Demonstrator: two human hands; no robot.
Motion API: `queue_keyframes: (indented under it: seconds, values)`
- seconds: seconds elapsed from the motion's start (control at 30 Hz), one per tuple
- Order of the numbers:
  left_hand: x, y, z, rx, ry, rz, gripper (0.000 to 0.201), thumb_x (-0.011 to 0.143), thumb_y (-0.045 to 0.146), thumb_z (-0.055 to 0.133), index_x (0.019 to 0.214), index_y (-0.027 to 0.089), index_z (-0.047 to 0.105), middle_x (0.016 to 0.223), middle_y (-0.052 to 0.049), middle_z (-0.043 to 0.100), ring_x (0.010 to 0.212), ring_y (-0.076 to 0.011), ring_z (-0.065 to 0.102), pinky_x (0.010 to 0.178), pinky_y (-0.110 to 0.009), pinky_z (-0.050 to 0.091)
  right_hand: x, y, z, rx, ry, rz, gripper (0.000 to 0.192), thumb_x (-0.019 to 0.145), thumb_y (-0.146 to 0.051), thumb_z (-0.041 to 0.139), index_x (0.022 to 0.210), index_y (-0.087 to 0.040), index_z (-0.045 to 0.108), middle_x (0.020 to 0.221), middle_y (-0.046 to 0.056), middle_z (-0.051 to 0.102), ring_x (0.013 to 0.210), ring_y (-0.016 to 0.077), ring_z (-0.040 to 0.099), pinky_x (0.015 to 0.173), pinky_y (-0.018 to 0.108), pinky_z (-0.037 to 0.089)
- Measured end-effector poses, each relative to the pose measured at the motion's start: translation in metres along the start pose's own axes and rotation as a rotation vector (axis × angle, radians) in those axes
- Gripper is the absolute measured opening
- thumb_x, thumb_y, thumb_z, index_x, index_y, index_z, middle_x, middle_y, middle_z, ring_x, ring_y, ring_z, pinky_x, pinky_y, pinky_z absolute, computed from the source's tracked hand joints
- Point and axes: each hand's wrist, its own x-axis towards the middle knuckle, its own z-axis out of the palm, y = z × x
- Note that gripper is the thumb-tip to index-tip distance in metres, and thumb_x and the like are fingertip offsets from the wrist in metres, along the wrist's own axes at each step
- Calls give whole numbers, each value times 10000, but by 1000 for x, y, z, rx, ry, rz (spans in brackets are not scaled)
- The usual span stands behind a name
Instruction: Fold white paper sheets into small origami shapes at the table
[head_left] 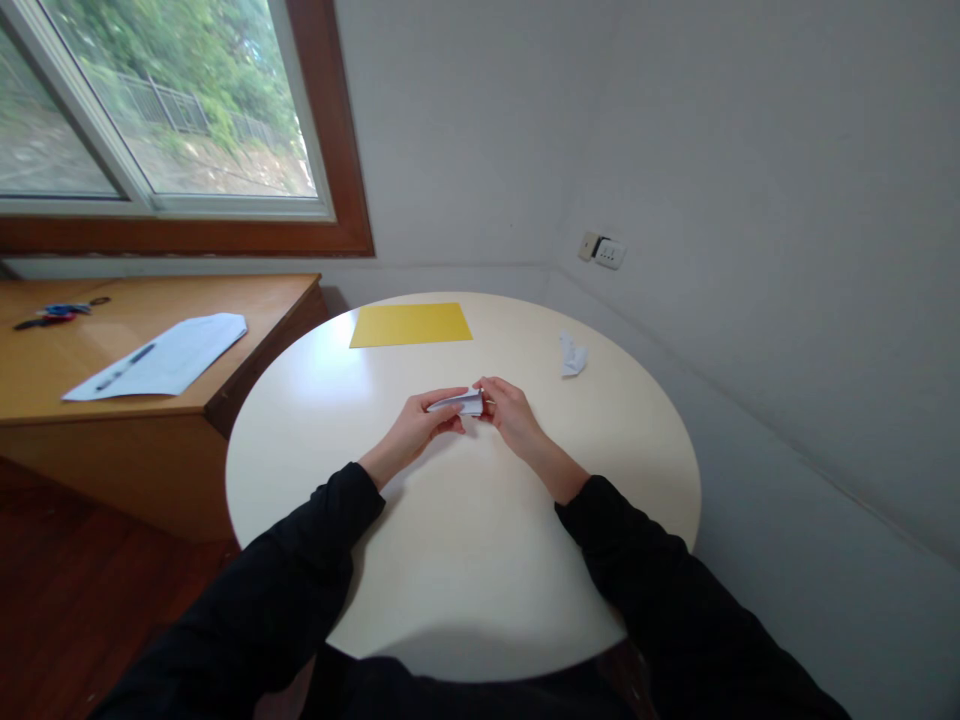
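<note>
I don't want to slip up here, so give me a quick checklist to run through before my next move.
1. Left hand holding the folded white paper: ok, thumb and fingers close on it.
2. Right hand pinching its other end: cannot tell; the fingertips are there, but the grip is partly hidden.
3. Paper edges lined up: cannot tell, too small and partly covered.
4. Yellow sheet flat and apart from both hands: ok, at the far side of the round table.
5. Crumpled white paper apart from both hands: ok, beyond the right hand.
6. Pen on the round table: not ok; it's on the wooden desk, on white paper.
</note>
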Motion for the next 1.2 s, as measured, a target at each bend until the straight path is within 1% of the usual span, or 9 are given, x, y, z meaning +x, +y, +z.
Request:
queue_keyframes:
  seconds: [0.17, 0.37, 0.53, 0.63, 0.73, 0.8, 0.87, 0.97, 1.2]
  values:
    - [0, 0, -1, -43, -91, 22, 347, 724, 341, 628, 949, 80, 671, 868, -105, 652, 630, -108, 558, 699, -310, 469, 0, -1, -1, 73, 10, 31, 248, 632, -410, 622, 682, -183, 535, 618, -27, 529, 568, 104, 520, 529, 232, 426]
    - [4, -8, -4, 69, 22, 67, 282, 694, 320, 652, 857, 91, 673, 892, -93, 652, 667, -133, 584, 696, -321, 496, 1, -1, -1, 103, -24, 28, 214, 574, -319, 664, 698, -183, 553, 647, -38, 538, 599, 92, 511, 563, 229, 414]
    - [4, -9, -4, 275, 78, 117, 318, 709, 294, 631, 968, 112, 613, 724, -20, 607, 630, -125, 600, 681, -313, 516, 0, 1, -1, -24, -13, 1, 259, 602, -305, 630, 825, -184, 576, 625, -36, 548, 579, 98, 508, 570, 246, 410]
    - [3, -7, -3, 325, 107, 122, 405, 705, 270, 632, 1070, 117, 545, 631, 24, 563, 566, -118, 599, 655, -309, 520, -1, 2, -2, -126, -22, -73, 299, 636, -320, 609, 902, -193, 565, 640, -40, 539, 582, 98, 505, 564, 246, 407]
    - [3, -5, -2, 331, 143, 83, 432, 711, 264, 623, 1096, 107, 507, 612, 24, 570, 539, -121, 601, 639, -307, 518, 0, 4, -2, -202, -42, -154, 349, 660, -312, 596, 987, -207, 531, 672, -44, 529, 594, 97, 513, 556, 238, 406]
    - [3, -5, -2, 322, 148, 47, 362, 720, 282, 611, 1020, 95, 534, 629, 4, 585, 538, -121, 600, 631, -301, 513, 1, 6, -2, -224, -64, -188, 385, 669, -300, 591, 1034, -215, 502, 688, -41, 529, 602, 102, 527, 553, 239, 411]
    - [3, -4, -1, 331, 128, 19, 267, 723, 311, 602, 866, 88, 569, 635, -12, 585, 541, -117, 594, 612, -276, 500, 2, 8, -2, -238, -85, -214, 405, 674, -287, 589, 1058, -219, 482, 698, -37, 533, 602, 107, 538, 551, 241, 413]
    - [1, -3, 0, 377, 100, -13, 253, 707, 348, 608, 663, 109, 537, 579, -2, 546, 542, -115, 585, 565, -237, 465, 2, 9, -1, -253, -103, -247, 401, 678, -274, 589, 1059, -225, 474, 711, -30, 544, 601, 111, 548, 557, 248, 421]
    - [0, -3, 2, 483, 101, 14, 302, 672, 352, 605, 530, 152, 431, 467, 42, 463, 463, -86, 489, 469, -208, 370, 1, 10, 0, -307, -112, -285, 361, 696, -270, 566, 1042, -214, 479, 716, -11, 563, 660, 135, 565, 611, 274, 449]
